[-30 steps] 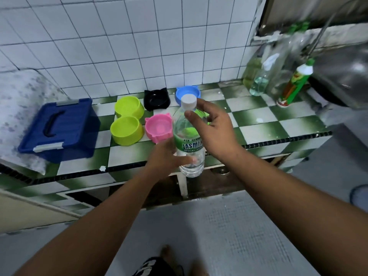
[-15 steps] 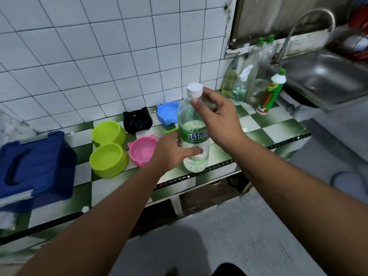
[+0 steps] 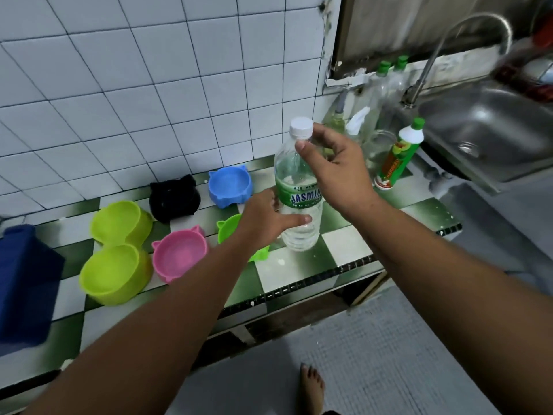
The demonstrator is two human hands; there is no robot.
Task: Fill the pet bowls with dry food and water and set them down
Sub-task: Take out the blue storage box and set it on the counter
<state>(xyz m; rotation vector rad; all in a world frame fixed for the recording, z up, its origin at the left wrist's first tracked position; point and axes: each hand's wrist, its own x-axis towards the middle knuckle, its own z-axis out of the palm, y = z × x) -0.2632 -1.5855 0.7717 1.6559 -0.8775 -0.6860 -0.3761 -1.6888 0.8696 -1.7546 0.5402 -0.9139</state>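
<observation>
My left hand point(image 3: 263, 217) grips the lower body of the water bottle point(image 3: 299, 196), which is upright near the front edge of the desk point(image 3: 344, 244). My right hand point(image 3: 338, 169) curls round its neck, thumb just under the white cap point(image 3: 301, 126). To the left sit the pink bowl point(image 3: 179, 253), blue bowl point(image 3: 229, 187), black bowl point(image 3: 175, 197) and lime double bowl point(image 3: 116, 250). A green bowl point(image 3: 229, 229) is half hidden behind my left wrist.

Blue box point(image 3: 24, 283) left; detergent bottle point(image 3: 399, 154) beside steel sink point(image 3: 493, 121).

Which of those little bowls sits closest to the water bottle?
The green cat-eared bowl, half hidden behind the left hand, beside the bottle. The pink bowl, blue bowl and black bowl stand farther left.
</observation>
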